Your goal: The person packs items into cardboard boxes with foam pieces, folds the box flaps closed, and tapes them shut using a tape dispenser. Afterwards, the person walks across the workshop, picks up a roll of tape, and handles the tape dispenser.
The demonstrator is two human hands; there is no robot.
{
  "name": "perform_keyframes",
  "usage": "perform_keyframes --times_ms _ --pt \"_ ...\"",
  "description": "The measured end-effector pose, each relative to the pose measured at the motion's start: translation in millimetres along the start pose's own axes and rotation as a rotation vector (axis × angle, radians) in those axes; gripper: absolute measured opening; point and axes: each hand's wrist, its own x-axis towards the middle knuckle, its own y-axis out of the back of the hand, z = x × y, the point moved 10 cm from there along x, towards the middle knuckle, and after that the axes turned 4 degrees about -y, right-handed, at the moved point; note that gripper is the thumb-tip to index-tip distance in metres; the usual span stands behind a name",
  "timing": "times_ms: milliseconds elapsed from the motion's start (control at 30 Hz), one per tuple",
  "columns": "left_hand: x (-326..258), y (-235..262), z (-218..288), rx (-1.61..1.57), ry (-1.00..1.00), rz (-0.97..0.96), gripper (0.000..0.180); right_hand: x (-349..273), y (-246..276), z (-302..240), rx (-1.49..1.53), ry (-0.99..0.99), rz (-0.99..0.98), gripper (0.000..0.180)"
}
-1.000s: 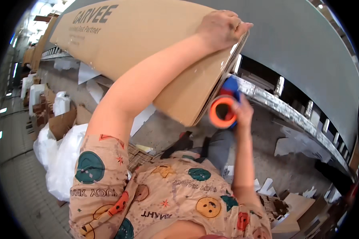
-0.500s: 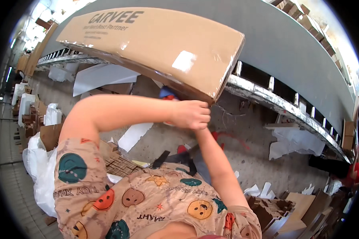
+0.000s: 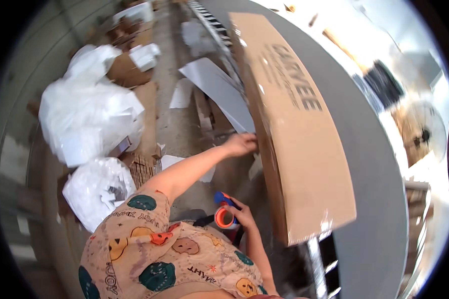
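Fingers (image 3: 247, 141) of the left hand (image 3: 239, 145) press the big cardboard box (image 3: 294, 129) mid-frame; right hand (image 3: 242, 214) grips the tape roll (image 3: 225, 217), so steady it first.

One head-worn fisheye view looks steeply down, close over the person's patterned shirt (image 3: 174, 259). It faces forward along the long cardboard box (image 3: 294, 129).

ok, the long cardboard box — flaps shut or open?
Shut, as far as shown. The long cardboard box shows a flat, closed top face with glossy tape at the near end; the left hand presses its side. Far end unclear.
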Motion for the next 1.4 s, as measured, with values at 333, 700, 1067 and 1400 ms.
perform_keyframes --times_ms 333,700,1067,1400 --pt "-129.0 158.2 -307.4 -0.216 0.782 0.593 0.031 128.4 -53.3 -219.9 -0.015 0.153 0.006 0.065" --pt "175.9 154.3 -147.0 -0.366 0.090 0.003 0.076 329.2 53.7 -508.2 0.432 0.418 0.258 0.042" --pt "443.2 199.7 -248.2 -0.361 0.144 0.484 0.083 433.3 162.4 -595.8 -0.313 0.378 0.667 0.041" --pt "674.4 356.4 -422.9 -0.151 0.366 0.648 0.080 423.1 117.8 -633.9 -0.234 0.486 0.855 0.044"
